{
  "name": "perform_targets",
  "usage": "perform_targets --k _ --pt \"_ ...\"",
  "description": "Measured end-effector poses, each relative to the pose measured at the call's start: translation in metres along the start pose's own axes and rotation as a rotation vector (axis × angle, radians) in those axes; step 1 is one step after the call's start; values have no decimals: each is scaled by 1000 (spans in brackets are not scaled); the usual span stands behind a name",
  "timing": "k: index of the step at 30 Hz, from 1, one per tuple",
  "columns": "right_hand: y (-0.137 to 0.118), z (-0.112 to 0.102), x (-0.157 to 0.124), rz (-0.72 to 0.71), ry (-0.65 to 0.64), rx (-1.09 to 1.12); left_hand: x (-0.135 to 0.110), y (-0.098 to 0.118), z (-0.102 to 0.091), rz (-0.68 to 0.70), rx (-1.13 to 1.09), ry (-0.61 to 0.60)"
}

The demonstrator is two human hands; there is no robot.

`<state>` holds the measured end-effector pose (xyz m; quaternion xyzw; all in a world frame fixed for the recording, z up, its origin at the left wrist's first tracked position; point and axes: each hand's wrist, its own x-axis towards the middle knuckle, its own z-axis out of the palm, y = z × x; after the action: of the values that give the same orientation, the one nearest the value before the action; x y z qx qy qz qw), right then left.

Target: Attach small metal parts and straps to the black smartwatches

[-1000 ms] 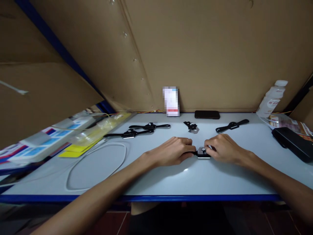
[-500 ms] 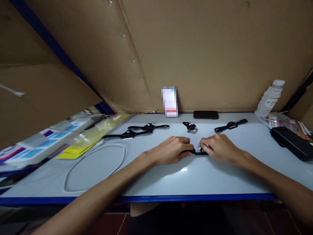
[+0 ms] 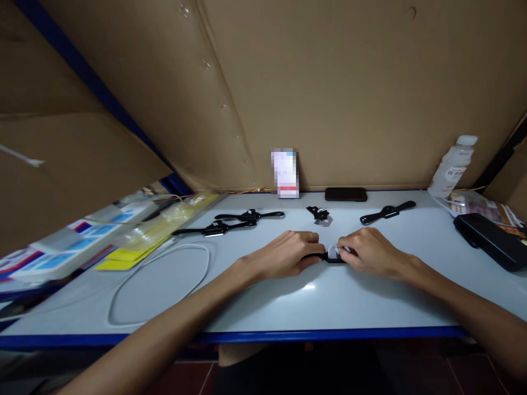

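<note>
The left hand has its grip closed around one end of a black tool on the counter, while the right hand seems to pinch its half-hidden screw.

The scene is dimly lit, with the brown panel darkened toward the upper left. A small white glare is thrown back by the glossy surface, and soft shadows are cast beneath the left hand and right hand. The upright screen is masked by coarse pixels. Printed packaging at left is stretched and blurred.
</note>
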<state>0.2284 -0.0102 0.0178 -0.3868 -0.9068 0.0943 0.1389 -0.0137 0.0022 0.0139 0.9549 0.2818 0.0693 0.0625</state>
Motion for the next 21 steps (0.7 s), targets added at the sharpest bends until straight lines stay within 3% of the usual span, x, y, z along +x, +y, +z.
perform_targets --k 5,8,13,18,21 --pt "4 2 1 -18 93 220 0 -1 0 -8 12 1" --pt "9 1 1 42 142 137 1 0 0 -10 18 -4" --pt "7 -1 0 31 82 -6 1 1 -1 -13 21 -6" --pt "2 -3 1 -2 69 298 0 0 0 -15 21 -1" --pt "6 -5 1 -24 103 299 0 0 0 -12 15 0"
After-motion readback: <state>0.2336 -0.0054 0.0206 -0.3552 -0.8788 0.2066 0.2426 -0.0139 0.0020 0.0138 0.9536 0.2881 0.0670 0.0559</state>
